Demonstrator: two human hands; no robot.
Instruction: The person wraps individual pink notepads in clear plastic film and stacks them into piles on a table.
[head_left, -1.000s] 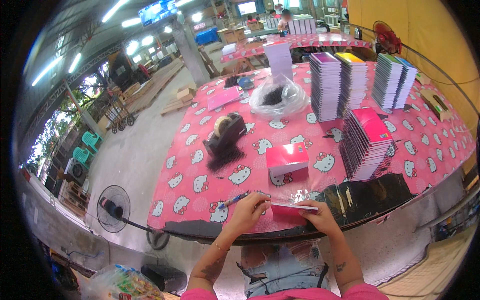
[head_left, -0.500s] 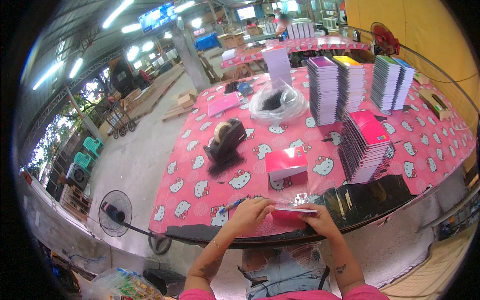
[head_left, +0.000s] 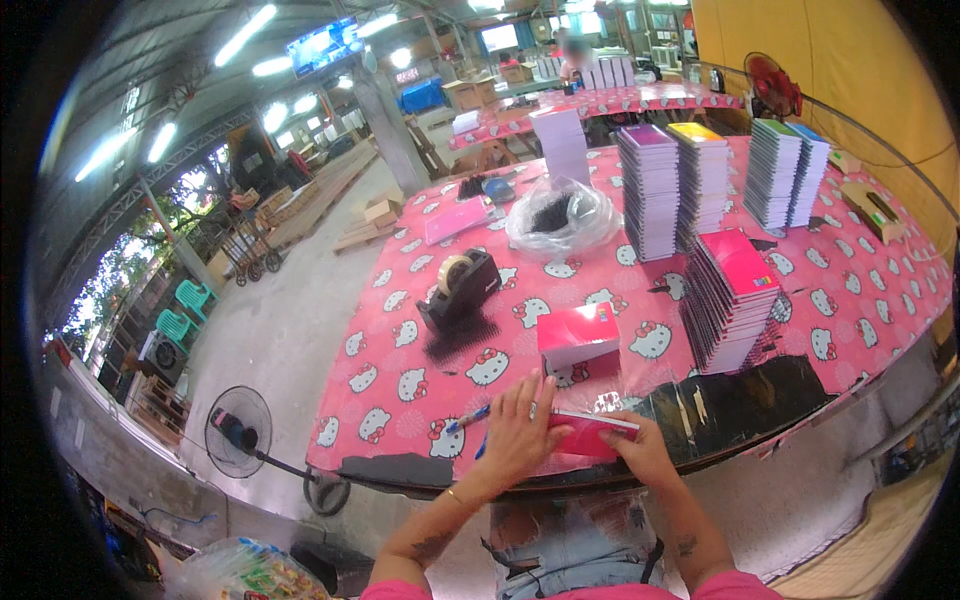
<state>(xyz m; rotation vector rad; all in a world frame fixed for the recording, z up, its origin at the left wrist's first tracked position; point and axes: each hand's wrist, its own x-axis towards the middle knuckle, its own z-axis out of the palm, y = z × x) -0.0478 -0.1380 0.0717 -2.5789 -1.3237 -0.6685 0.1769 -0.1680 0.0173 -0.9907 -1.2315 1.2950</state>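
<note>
The left hand (head_left: 522, 428) is at the red booklet's (head_left: 585, 438) left end, back of the hand up, its fingers (head_left: 522, 398) stretched out and pointing past the booklet's far edge, its thumb (head_left: 560, 436) reaching sideways onto the cover. The right hand (head_left: 642, 447) grips the booklet's right end, thumb against the near face, the other fingers mostly hidden behind it. The left forearm (head_left: 410, 563) slants toward the booklet from its near left, the right forearm (head_left: 697, 532) from its near right. A thin bracelet (head_left: 455, 495) circles the left wrist; each forearm bears a dark tattoo (head_left: 432, 543).
</note>
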